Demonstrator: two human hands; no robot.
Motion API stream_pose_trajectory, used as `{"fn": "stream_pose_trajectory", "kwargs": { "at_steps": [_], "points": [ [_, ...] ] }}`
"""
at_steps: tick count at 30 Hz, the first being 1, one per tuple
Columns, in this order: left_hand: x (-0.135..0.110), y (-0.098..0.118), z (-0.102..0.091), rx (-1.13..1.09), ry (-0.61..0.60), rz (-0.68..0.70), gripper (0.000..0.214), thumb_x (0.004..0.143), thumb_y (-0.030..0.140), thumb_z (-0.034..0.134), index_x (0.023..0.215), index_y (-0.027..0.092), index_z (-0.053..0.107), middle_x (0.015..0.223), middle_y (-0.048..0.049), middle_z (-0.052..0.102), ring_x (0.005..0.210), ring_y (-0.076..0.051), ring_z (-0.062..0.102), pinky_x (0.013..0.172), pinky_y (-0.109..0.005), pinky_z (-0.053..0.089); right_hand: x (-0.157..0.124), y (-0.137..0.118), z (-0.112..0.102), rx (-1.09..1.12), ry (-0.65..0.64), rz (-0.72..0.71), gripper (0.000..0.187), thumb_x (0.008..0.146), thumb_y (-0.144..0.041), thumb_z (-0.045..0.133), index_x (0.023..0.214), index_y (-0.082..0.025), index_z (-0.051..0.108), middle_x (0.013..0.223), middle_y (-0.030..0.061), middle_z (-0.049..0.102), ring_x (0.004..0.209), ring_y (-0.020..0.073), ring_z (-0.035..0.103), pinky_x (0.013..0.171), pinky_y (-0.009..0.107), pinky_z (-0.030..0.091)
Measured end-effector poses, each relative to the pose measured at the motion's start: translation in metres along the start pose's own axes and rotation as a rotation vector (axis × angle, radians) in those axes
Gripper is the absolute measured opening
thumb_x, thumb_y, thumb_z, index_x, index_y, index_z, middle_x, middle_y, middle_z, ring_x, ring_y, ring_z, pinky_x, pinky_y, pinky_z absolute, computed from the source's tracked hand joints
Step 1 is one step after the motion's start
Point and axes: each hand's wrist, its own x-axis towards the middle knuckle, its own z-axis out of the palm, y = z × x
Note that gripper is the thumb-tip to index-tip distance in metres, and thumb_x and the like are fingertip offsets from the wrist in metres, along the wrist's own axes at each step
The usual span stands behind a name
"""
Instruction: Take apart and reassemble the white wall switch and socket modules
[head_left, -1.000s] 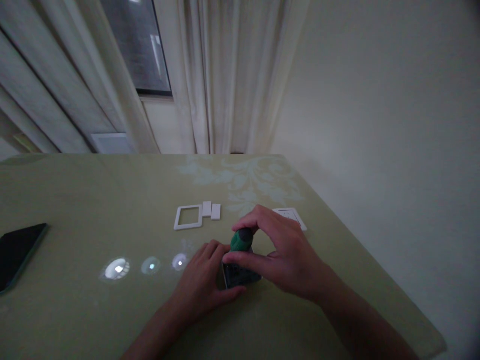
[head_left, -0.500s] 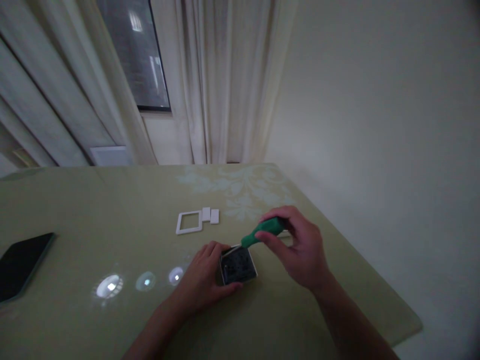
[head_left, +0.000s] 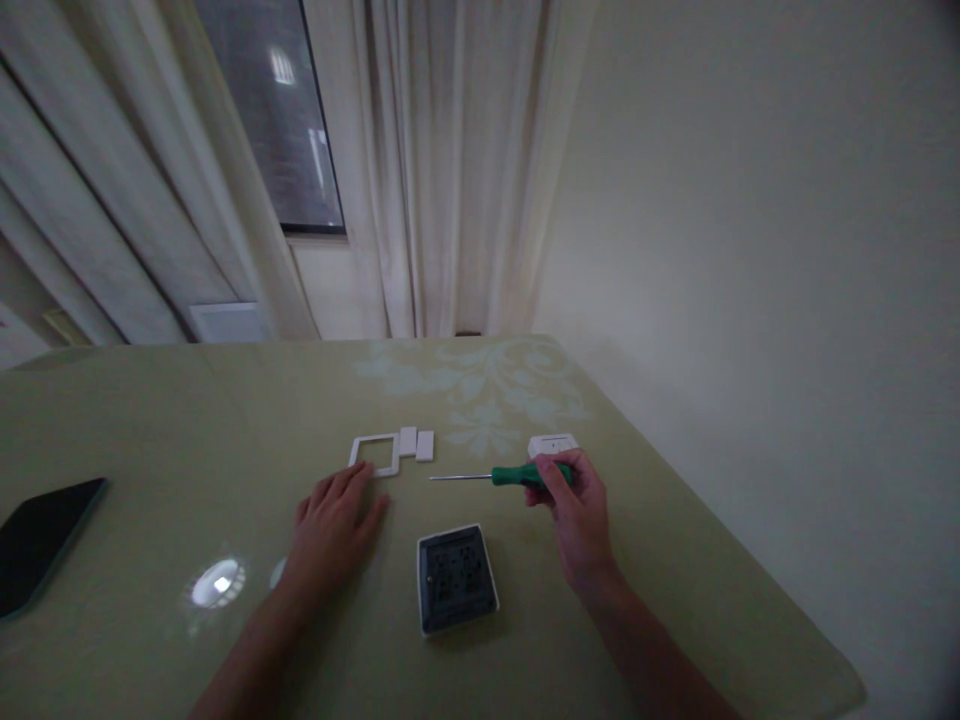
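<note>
My right hand [head_left: 574,505] is closed on the handle of a green screwdriver [head_left: 517,476], whose metal shaft points left, low over the table. A dark square switch module [head_left: 456,578] with a pale rim lies on the green table [head_left: 187,420] between my hands, touched by neither. My left hand [head_left: 331,520] rests flat on the table with its fingers spread, its fingertips close to a white square frame [head_left: 375,453].
Two small white rocker pieces [head_left: 416,444] lie beside the frame. A white cover plate [head_left: 553,444] sits just beyond my right hand. A dark phone [head_left: 41,540] lies at the left edge. Curtains, a window and a wall stand behind; the table edge runs along the right.
My left hand let go of the switch module and moved left, flat onto the table. My right hand carried the screwdriver away from the module to the right and lowered it level.
</note>
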Motion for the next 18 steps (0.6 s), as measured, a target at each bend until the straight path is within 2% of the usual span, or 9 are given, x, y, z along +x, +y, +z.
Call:
{"fn": "stream_pose_trajectory", "kwargs": {
  "at_steps": [4,8,11,15,18],
  "points": [
    [0.001,-0.003,0.005,0.080,-0.026,0.015,0.060,0.107,0.044,0.038,0.159,0.016,0.052,0.169,-0.0157,0.049,0.153,-0.038,0.047,0.121,-0.061,0.039,-0.004,-0.001,0.002,0.066,0.009,0.085,0.047,0.074,-0.052,0.096,0.085,-0.020,0.063,0.083,-0.0005,0.075,0.064,0.0149,0.072,0.057,0.026,0.063],
    [0.004,-0.001,0.007,0.140,-0.031,0.020,0.063,0.108,0.045,0.037,0.164,0.016,0.046,0.174,-0.0132,0.042,0.157,-0.034,0.043,0.125,-0.055,0.036,-0.009,-0.001,0.006,0.101,-0.006,0.130,0.046,0.074,-0.052,0.095,0.085,-0.020,0.064,0.082,-0.0010,0.074,0.063,0.0144,0.072,0.058,0.027,0.063],
    [0.013,0.001,0.006,0.174,-0.013,-0.003,0.060,0.111,0.045,0.034,0.162,0.018,0.048,0.173,-0.0131,0.044,0.156,-0.036,0.044,0.122,-0.056,0.039,-0.012,0.001,0.009,0.147,0.005,0.146,0.046,0.074,-0.051,0.096,0.085,-0.020,0.063,0.083,-0.0014,0.074,0.065,0.0136,0.071,0.059,0.025,0.062],
    [0.034,0.007,0.002,0.214,0.005,-0.016,0.051,0.115,0.032,0.029,0.156,0.019,0.056,0.168,-0.0142,0.051,0.152,-0.033,0.049,0.122,-0.053,0.040,-0.012,0.004,0.014,0.212,0.022,0.163,0.049,0.069,-0.050,0.098,0.082,-0.020,0.062,0.082,-0.0034,0.070,0.072,0.0140,0.072,0.064,0.025,0.064],
    [0.050,0.013,0.000,0.236,-0.021,0.013,0.042,0.115,0.025,0.035,0.146,0.019,0.064,0.161,-0.0145,0.058,0.149,-0.029,0.053,0.123,-0.049,0.041,-0.012,0.006,0.015,0.232,0.012,0.176,0.050,0.067,-0.051,0.099,0.079,-0.020,0.061,0.079,-0.0042,0.068,0.073,0.0142,0.073,0.066,0.026,0.065]
  ]
}}
